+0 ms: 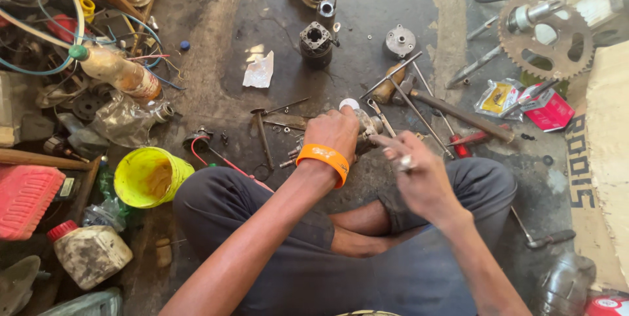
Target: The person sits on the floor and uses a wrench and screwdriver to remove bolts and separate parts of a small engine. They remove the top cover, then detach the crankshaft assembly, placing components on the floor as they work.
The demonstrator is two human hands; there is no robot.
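A small metal engine part is gripped in the left hand above the lap, while the right hand is held just beside it.

The left hand — an orange wristband on its wrist — is clenched around the part, most of which is hidden by the fingers; the right hand's fingers are curled and blurred, and whether anything is pinched in them cannot be told. Just beyond the hands, on the oily concrete floor, a hammer, long bolts and a red-handled screwdriver are spread. Farther out a dark cylinder and a round metal cover are seen — a rusty sprocket to the right, a yellow bucket to the left.
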